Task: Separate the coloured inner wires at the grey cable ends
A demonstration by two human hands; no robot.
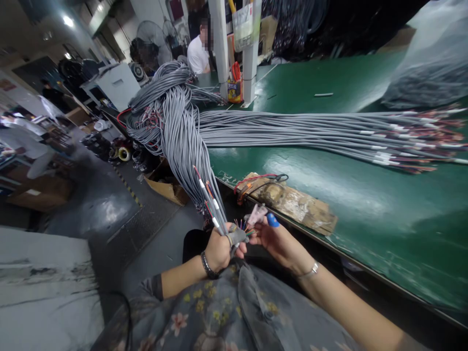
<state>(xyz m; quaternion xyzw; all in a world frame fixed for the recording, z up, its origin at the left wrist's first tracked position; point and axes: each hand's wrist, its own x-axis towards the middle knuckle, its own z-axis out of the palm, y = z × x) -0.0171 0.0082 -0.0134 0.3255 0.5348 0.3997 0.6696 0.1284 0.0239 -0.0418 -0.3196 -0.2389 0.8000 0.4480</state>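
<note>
My left hand (219, 249) is closed around several grey cables (216, 207), close in front of my body. Some of their ends point up with white sleeves and bare coloured cores. A thick grey cable end (237, 237) sticks out of this hand to the right, with thin coloured wires (249, 230) fanning from it. My right hand (278, 241) has its fingers pinched at those wires. A blue cover (272, 220) sits on one of its digits, and pale pinkish wrapping (257, 214) covers other fingertips. The exact contact is partly hidden.
A large bundle of grey cables (183, 122) hangs over the edge of the green table (383, 209); more cables (292, 127) lie across it. A worn wooden block (303, 207) sits by the near edge. A white post (250, 73) and a person (197, 54) are behind.
</note>
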